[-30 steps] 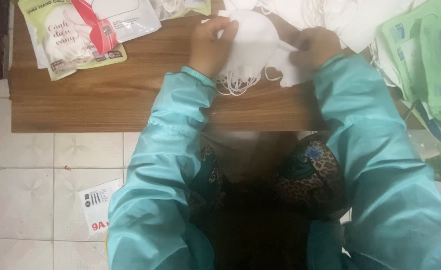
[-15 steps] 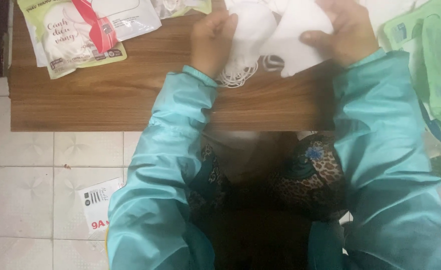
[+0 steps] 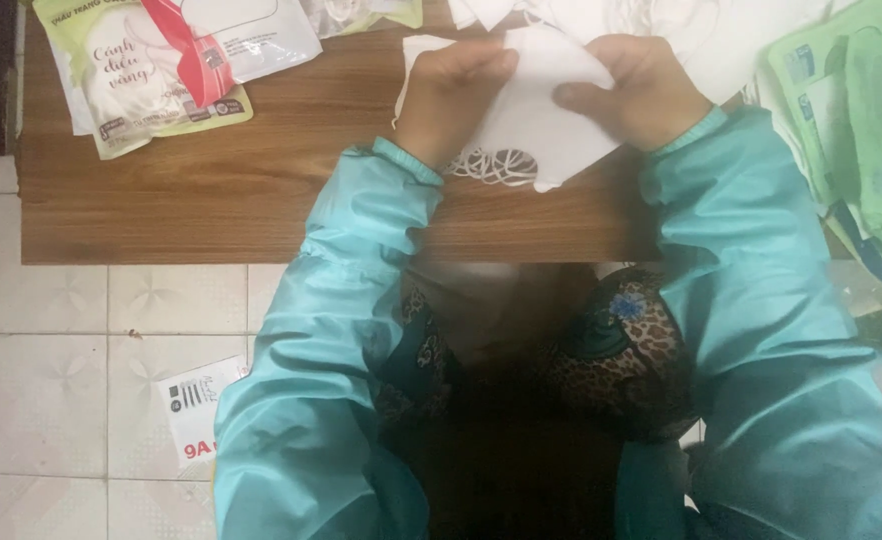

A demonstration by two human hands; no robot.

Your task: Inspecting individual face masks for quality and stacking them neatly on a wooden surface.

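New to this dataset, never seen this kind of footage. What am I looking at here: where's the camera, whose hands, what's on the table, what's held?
There is no machine here: a person works with bare hands, and the single picture comes from a camera worn on their head, looking down over their teal sleeves.

The left hand and the right hand together grip a white face mask, folded flat, with its white ear loops hanging below onto the wooden table.

On the table's far left lie printed plastic packets. Behind the hands is a pile of more white masks, and at the right a stack of green packets.

Below the table is a tiled floor with a white paper label on it.
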